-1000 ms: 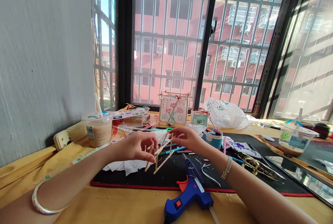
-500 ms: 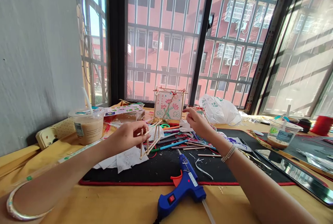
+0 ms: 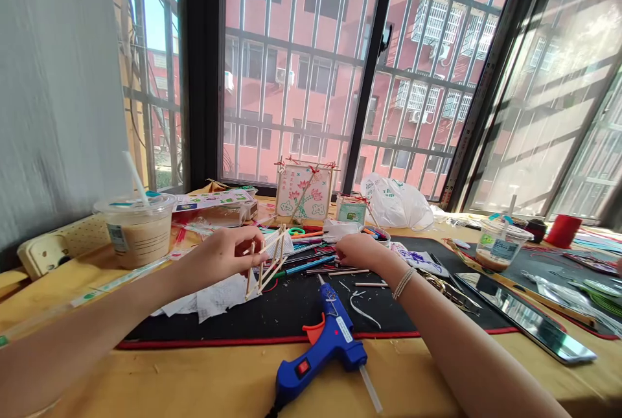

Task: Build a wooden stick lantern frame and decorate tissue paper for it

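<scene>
Narrow pinch of the left hand [image 3: 221, 256] on a wooden stick frame [image 3: 265, 264], the frame's upper end closed inside the curled fingers, its tilted lower end hanging just above a crumpled white tissue [image 3: 204, 298] on a black desk mat [image 3: 204, 335] with a red edge. Right hand [image 3: 360, 251] low over the mat and well apart from the frame, its fingers curled downward just beside a spill of coloured pens [image 3: 306, 266], any held item impossible to tell. Thin silver bracelet [image 3: 403, 283] around the right wrist. Nearest the camera, a blue hot glue gun [image 3: 321, 356] with an orange trigger, lying on its side across the mat's red edge, a clear glue stick [image 3: 370, 389] jutting from its rear onto the yellow cloth-covered worktop [image 3: 146, 372]. To the left, a plastic cup of milky tea [image 3: 138, 236] with a straw, beside a wall socket strip [image 3: 43, 255]. Upright at the back, a flower drawing in a stick frame [image 3: 304, 192], next to a white plastic bag [image 3: 396, 204] below a barred window [image 3: 291, 68]. To the right, a second plastic cup [image 3: 503, 248], a tablet [image 3: 525, 317] and a red mug [image 3: 564, 230].
</scene>
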A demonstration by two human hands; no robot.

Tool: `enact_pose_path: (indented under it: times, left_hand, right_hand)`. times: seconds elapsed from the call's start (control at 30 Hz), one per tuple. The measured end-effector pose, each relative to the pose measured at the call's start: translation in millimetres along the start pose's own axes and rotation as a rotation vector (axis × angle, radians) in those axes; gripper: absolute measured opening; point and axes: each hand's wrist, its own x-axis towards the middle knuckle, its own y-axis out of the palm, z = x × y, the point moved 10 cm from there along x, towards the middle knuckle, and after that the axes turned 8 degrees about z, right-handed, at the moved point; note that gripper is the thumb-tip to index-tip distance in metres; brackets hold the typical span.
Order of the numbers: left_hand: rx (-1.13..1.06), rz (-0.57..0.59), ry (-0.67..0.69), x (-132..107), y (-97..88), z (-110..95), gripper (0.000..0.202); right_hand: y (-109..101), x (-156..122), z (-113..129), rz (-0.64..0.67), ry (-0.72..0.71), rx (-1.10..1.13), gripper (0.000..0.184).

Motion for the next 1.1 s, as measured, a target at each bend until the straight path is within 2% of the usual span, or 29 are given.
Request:
enact_pose_path:
  times: [0.1, 0.17, 0.3, 0.4, 0.47, 0.53, 0.6, 0.67, 0.8, 1.0, 1.1]
  left_hand:
    - [-0.013, 0.0, 0.011, 1.2, 1.0, 1.8, 0.03]
    - [-0.032, 0.008, 0.013, 1.7, 2.3, 2.7, 0.029]
    - [-0.036, 0.021, 0.014, 0.7, 6.1, 0.6, 0.03]
    - [-0.037, -0.014, 0.029, -0.9, 8.0, -3.1, 0.031]
    - [-0.09, -0.044, 0.041, -0.9, 10.0, -3.8, 0.03]
    - [-0.144, -0.07, 0.046, -0.4, 12.5, -3.3, 0.027]
    - [-0.175, -0.069, 0.043, 0.3, 16.5, -3.6, 0.026]
    - [-0.223, -0.035, 0.044, 0.6, 21.8, -5.8, 0.025]
    - [-0.355, 0.042, 0.063, -0.9, 28.1, -12.3, 0.024]
    - [-0.461, 0.108, 0.097, -3.0, 31.5, -11.6, 0.024]
    - [-0.446, 0.164, 0.121, -3.4, 34.2, -10.4, 0.026]
  right_hand:
    - [-0.6, -2.1, 1.6, -0.01, -0.005, 0.021, 0.01]
    - [-8.6, -6.1, 0.1, -0.052, -0.005, 0.054, 0.009]
    - [-45.9, -20.8, -10.9, -0.257, 0.019, 0.19, 0.009]
    - [-76.1, -34.9, -5.4, -0.434, -0.022, 0.33, 0.021]
    - [-90.8, -44.9, 9.3, -0.54, -0.149, 0.609, 0.02]
    - [-97.0, -52.7, 26.6, -0.601, -0.364, 1.105, 0.013]
    - [-92.8, -52.6, 48.0, -0.553, -0.527, 1.485, 0.014]
    - [-85.2, -48.3, 66.4, -0.485, -0.575, 1.627, 0.017]
    - [-71.4, -37.2, 74.3, -0.427, -0.52, 1.577, 0.02]
    - [-53.2, -25.6, 79.9, -0.209, -0.547, 1.554, 0.028]
    - [-52.8, -25.6, 81.2, -0.23, -0.563, 1.533, 0.03]
